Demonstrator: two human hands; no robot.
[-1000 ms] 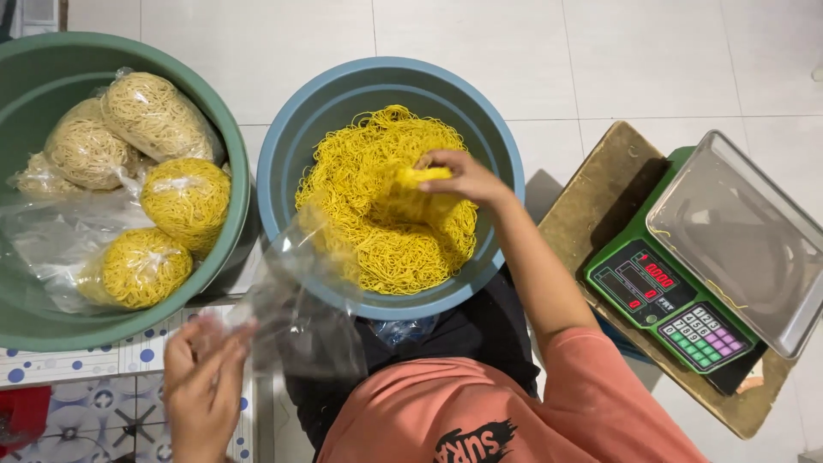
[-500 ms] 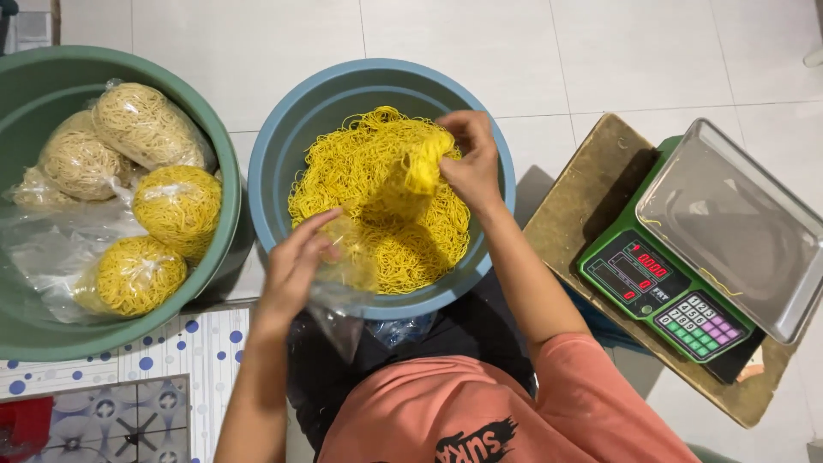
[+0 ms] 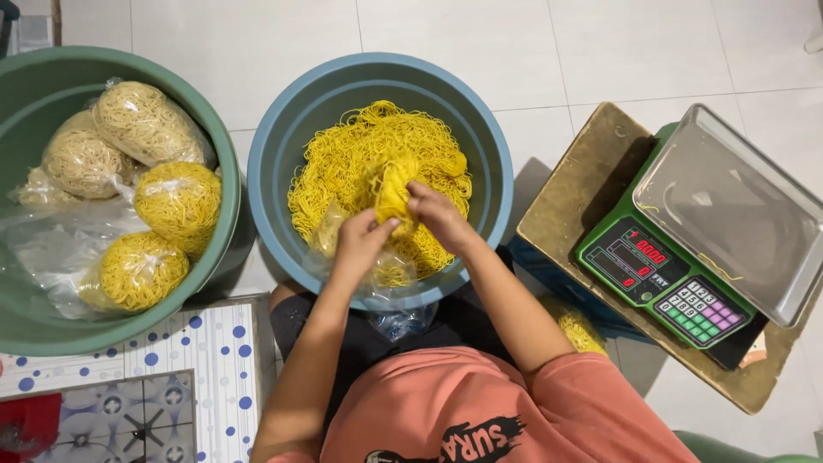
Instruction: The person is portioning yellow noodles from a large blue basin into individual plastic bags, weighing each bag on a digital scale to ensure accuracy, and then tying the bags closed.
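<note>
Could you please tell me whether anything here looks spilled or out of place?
Yes: a clump of yellow noodles lies on the floor beside the person's right arm, outside the blue basin. A few stray strands also lie on the scale's metal tray. Otherwise nothing stands out.

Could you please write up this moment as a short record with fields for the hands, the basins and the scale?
left hand: holds open a clear plastic bag over the blue basin
right hand: grips a clump of yellow noodles at the bag's mouth
blue basin: loose yellow noodles piled inside
green basin: four filled noodle bags and spare plastic
digital scale: green, on a wooden board, steel tray bare
</note>
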